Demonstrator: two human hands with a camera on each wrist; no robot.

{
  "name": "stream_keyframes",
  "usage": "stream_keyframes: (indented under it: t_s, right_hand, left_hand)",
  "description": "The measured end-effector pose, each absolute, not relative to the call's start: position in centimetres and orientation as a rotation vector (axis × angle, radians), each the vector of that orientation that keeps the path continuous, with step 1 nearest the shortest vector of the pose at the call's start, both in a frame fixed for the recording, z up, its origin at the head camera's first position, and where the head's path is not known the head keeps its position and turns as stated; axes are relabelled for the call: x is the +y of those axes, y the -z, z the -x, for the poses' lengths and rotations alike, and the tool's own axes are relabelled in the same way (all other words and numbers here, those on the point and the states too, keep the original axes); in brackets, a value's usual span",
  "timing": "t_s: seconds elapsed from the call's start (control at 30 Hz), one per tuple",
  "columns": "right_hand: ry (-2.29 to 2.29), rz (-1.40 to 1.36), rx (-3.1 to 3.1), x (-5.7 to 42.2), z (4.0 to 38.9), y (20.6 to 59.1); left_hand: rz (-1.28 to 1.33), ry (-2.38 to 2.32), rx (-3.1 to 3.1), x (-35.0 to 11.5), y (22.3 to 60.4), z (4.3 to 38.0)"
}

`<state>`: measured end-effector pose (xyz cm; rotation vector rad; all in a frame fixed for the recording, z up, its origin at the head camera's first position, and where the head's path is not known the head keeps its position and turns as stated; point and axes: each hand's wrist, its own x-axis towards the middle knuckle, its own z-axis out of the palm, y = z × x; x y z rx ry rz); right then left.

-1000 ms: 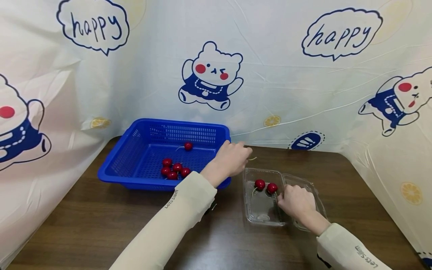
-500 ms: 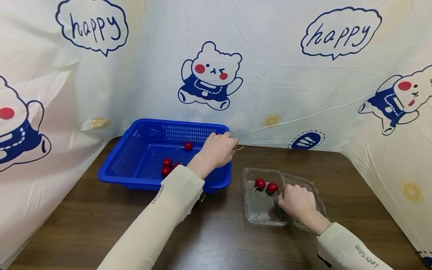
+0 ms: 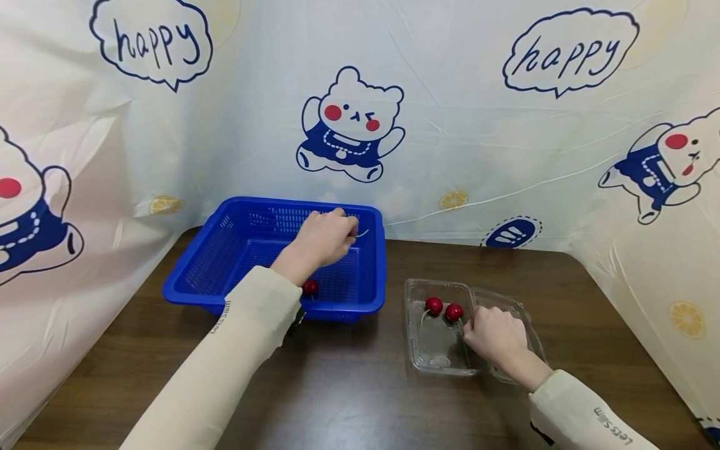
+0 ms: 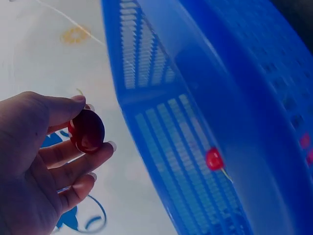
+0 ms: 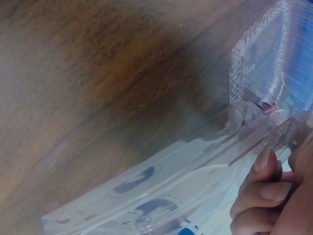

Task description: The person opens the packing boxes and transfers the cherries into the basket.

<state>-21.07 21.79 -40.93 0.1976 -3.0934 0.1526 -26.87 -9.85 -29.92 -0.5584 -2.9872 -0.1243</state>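
My left hand (image 3: 323,240) is over the right half of a blue plastic basket (image 3: 365,306). Between thumb and fingers it pinches a dark red cherry (image 4: 88,131), whose thin stem shows past the fingers in the head view. Inside the basket, one cherry (image 3: 310,287) shows beside the forearm, which hides others; another cherry (image 4: 214,159) appears through the left wrist view. With curled fingers, my right hand (image 3: 497,337) grips the inner edge of an opened clear plastic clamshell box (image 3: 413,350). Two stemmed cherries (image 3: 434,305) lie in the box's left half.
The box's lid (image 3: 531,334) lies folded out to the right, partly under my right hand. Both containers rest on a brown wooden table (image 3: 360,387). Behind and at the sides hangs a printed curtain (image 3: 472,137) with bears and lettering.
My left hand has moved left with the cherry, from beside the basket's right rim to over its inside. Its forearm now covers most of the basket's cherries. My right hand has stayed put.
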Motion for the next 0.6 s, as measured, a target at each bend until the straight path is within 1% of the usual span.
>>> stream_keyframes:
  t_s: [0.17,0.6]
  right_hand:
    - [-0.149,-0.194,-3.097,21.8,21.1,40.8]
    - [-0.141,-0.193,-3.094,21.9,21.1,41.0]
  left_hand:
    - [0.508,0.13,-3.002,-11.6,30.1,26.8]
    - [0.482,0.11,-3.037,-14.7,31.3,26.7]
